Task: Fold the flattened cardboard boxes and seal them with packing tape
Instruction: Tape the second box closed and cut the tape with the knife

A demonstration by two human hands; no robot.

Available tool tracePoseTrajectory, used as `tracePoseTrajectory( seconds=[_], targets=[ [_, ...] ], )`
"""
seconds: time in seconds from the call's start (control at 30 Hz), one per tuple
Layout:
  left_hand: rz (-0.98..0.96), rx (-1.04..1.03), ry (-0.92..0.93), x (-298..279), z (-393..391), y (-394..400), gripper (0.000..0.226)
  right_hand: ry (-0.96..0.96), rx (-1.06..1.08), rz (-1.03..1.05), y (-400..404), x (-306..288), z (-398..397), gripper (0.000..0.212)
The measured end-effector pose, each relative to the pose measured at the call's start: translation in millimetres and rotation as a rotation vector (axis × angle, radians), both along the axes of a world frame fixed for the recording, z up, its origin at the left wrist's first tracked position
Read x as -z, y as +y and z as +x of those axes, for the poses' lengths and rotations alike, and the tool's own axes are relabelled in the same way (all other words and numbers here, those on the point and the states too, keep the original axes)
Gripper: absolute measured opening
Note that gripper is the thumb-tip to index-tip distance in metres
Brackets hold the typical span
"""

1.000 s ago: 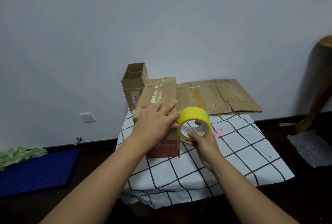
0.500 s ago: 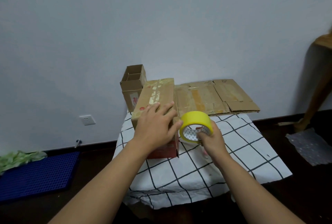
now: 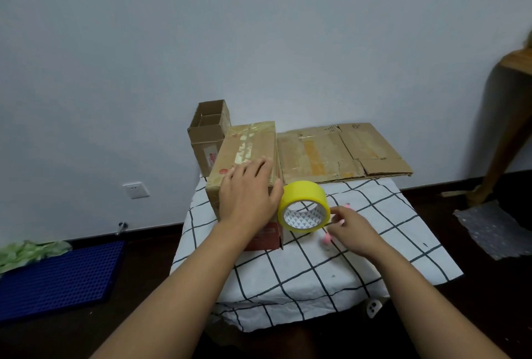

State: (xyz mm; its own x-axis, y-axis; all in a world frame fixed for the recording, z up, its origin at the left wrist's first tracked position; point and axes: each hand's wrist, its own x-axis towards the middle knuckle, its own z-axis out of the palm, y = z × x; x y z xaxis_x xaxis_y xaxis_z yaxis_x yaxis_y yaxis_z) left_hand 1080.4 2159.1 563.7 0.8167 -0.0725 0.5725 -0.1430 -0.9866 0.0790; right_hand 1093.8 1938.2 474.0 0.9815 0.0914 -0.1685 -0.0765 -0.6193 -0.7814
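Left hand rests flat on the near top of the folded box, fingers spread, thumb toward the tape roll; it presses and does not clasp. The box stands at the counter's far-left corner, old clear tape along its top seam.

Change noted: one second ago the right hand gripped the yellow roll just above the cloth. The roll now stands on edge on the counter, against the box's right near corner, and the right hand has come off it to the right. That hand now appears to pinch a small pink item, likely a cutter; motion blur prevents certainty.

Judgement: a strip seems to be drawn onto the box and the next step is to sever it, though no strip can be made out.

Flattened cardboard lies along the far edge, not yet folded. A smaller open box stands behind the folded one.
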Motion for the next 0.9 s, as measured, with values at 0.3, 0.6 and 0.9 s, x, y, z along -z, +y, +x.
tracePoseTrajectory(
  seconds=[0.3, 0.6, 0.9],
  targets=[
    [0.039, 0.001, 0.046, -1.1, -1.2, -1.8, 0.060, 0.135, 0.074, -0.491, 23.6, 13.0, 23.4, 0.048],
    [0.018, 0.001, 0.038, 4.5, 2.9, -3.8, 0.050, -0.079, 0.207, -0.439, 0.4, 7.3, 38.8, 0.026],
    [0.031, 0.012, 0.029, 4.2, 1.1, -2.7, 0.051, -0.187, 0.208, 0.703, -22.3, -90.5, 25.0, 0.014]
  ],
)
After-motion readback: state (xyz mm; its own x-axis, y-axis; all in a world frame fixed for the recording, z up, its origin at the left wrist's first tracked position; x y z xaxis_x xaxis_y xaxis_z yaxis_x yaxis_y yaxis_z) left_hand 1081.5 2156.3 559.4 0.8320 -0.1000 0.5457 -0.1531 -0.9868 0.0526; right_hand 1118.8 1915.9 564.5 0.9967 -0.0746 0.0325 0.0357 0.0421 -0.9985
